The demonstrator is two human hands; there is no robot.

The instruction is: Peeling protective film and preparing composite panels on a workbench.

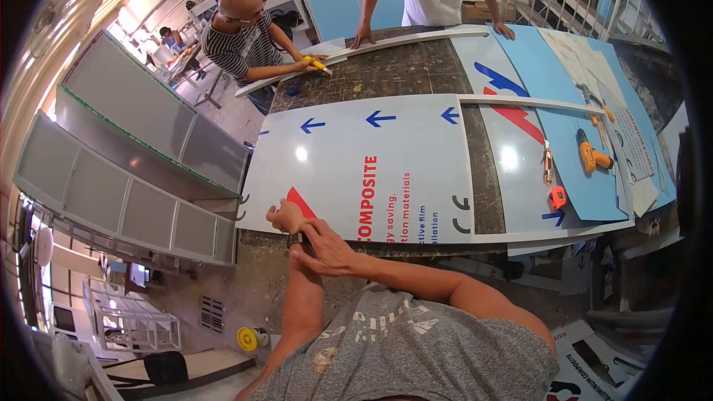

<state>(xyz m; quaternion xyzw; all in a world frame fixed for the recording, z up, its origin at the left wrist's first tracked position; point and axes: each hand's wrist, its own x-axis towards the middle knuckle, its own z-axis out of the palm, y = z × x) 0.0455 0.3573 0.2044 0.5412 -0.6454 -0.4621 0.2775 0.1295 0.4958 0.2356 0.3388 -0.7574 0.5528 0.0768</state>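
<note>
A large white composite panel (371, 171) with blue arrows and red print lies on the dark worktable (386, 70). My left hand (286, 217) is closed in a fist on the panel's near left edge. My right hand (327, 249) reaches across to my left wrist, with thumb and forefinger pinching a small dark object (295, 238) there. What that object is cannot be made out.
Across the table, a person in a striped shirt holds a yellow knife (318, 64), and a person in a white shirt leans on a long white strip (416, 38). An orange drill (592, 156), an orange tape measure (557, 197) and blue sheets (564, 104) lie right. Grey framed panels (148, 141) stand left.
</note>
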